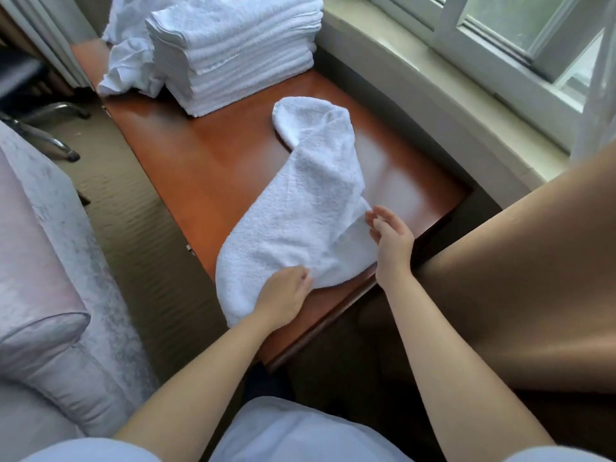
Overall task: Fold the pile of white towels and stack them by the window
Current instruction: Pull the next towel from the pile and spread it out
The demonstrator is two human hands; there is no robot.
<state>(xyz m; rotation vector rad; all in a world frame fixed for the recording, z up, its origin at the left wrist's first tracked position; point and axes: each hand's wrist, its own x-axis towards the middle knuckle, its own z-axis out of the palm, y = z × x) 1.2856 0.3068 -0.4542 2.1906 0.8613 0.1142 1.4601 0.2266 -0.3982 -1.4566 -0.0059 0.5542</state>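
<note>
One white towel point(300, 208) lies half folded on the wooden table point(200, 168); our left hand point(283, 300) grips its near edge, our right hand point(390, 241) stays loose beside it. Next we probably must flatten it, fold again, then carry it to the folded stack point(240, 51) near the window point(520, 31).

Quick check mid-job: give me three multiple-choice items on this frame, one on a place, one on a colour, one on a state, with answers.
1. Where is the folded stack?
A. far end of the table
B. floor
C. sofa

2. Table colour?
A. white
B. reddish-brown
C. black

3. The towel under the hands is:
A. neatly folded
B. loosely bunched
C. on the stack

Answers:
1 A, it sits at the table's far end by the window.
2 B, bare wood shows.
3 B, the left hand grips it, the right hand touches its edge.
</note>
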